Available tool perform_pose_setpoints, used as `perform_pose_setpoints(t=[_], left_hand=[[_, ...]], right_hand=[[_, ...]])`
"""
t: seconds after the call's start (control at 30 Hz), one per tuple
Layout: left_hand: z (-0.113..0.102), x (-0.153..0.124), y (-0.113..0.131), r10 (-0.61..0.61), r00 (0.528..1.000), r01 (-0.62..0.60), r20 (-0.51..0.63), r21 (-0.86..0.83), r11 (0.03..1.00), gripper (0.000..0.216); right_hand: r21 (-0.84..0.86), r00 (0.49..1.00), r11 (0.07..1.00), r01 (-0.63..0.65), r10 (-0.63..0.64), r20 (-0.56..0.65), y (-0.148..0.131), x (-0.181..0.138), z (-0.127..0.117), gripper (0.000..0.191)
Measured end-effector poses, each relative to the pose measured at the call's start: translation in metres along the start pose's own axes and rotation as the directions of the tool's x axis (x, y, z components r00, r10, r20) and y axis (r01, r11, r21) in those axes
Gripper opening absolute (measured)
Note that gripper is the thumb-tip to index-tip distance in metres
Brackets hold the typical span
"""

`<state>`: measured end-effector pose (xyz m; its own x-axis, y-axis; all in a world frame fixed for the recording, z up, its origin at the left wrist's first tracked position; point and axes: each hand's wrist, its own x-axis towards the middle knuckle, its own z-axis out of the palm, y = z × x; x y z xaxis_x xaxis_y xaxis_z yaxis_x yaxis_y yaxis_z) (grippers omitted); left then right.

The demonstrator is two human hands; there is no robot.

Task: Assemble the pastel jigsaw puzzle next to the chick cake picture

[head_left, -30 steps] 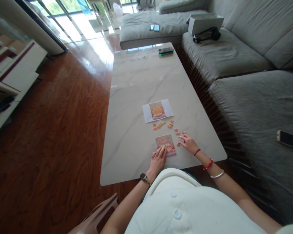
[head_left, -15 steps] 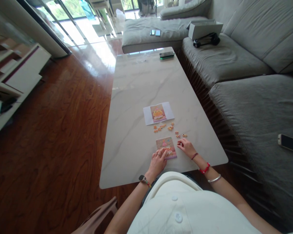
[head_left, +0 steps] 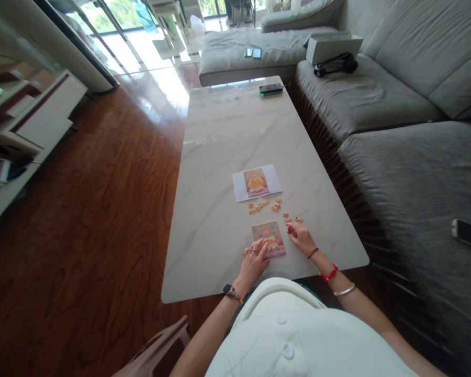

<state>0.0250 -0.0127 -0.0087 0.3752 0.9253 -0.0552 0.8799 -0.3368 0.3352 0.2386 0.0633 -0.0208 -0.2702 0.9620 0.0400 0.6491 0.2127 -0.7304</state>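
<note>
A small square jigsaw puzzle [head_left: 269,235], partly assembled, lies near the front edge of the marble coffee table [head_left: 227,136]. My left hand [head_left: 253,259] rests on its lower left corner, fingers lying flat on it. My right hand [head_left: 301,237] sits just right of the puzzle with its fingertips pinched on a small orange puzzle piece [head_left: 289,229] at the puzzle's right edge. Several loose orange pieces [head_left: 272,207] are scattered beyond the puzzle. A reference picture [head_left: 256,183] on white paper lies further back.
A phone on a green case [head_left: 271,89] lies at the table's far end. A grey sofa [head_left: 400,141] runs along the right, with a phone [head_left: 469,234], a grey box [head_left: 332,46] and a black device on it. Wooden floor lies left; a brown stool [head_left: 157,351] stands below.
My right hand has drawn in from the loose pieces toward the puzzle's right edge, carrying a small piece. The left hand has stayed on the puzzle. The camera tilted slightly.
</note>
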Motion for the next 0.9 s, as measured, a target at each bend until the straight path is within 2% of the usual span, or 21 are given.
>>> perform_pose_setpoints(t=[0.23,0.4,0.63,0.9], left_hand=[[-0.004,0.0,-0.003,-0.111,0.993,0.113,-0.036,0.086,0.99,0.056],[-0.002,0.0,-0.005,-0.142,0.99,0.142,-0.017,0.168,0.975,0.056],[0.002,0.0,-0.006,-0.183,0.983,0.176,0.015,0.216,0.961,0.059],[0.003,0.001,-0.008,-0.208,0.978,0.198,0.014,0.24,0.95,0.062]], right_hand=[[0.06,1.0,0.998,0.008,-0.008,0.005,-0.007,-0.002,0.001,0.033],[-0.032,0.997,0.997,0.068,-0.069,-0.021,-0.008,-0.001,0.005,0.018],[-0.074,0.993,0.991,0.11,-0.113,-0.038,-0.004,-0.001,0.005,0.019],[-0.009,0.993,0.993,0.114,-0.113,0.04,-0.016,0.003,0.012,0.012]])
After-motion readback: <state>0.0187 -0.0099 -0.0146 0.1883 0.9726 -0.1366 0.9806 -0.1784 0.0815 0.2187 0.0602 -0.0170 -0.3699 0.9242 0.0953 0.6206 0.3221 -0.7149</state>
